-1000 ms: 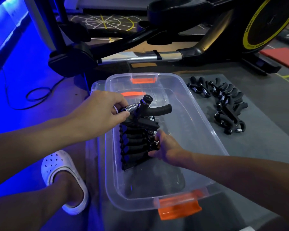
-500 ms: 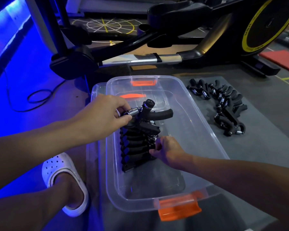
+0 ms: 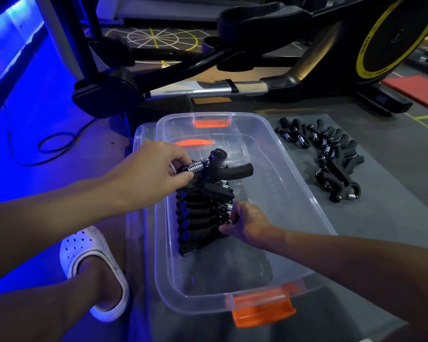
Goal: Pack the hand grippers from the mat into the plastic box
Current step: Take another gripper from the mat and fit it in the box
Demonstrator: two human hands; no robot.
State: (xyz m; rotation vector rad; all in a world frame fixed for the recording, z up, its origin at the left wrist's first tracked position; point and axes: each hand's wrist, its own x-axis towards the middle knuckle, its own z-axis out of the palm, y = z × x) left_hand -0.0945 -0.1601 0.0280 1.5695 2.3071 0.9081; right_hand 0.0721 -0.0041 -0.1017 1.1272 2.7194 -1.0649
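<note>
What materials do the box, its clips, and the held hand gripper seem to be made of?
Plastic box: clear, glossy plastic; the mat shows through its walls. Clips: opaque orange plastic, probably. Hand gripper in the left hand: shiny coiled metal spring; matte black handles, likely foam or rubber.

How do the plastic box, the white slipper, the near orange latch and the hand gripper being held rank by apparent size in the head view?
1. Plastic box
2. White slipper
3. Near orange latch and the hand gripper in the left hand look alike; unranked.
</note>
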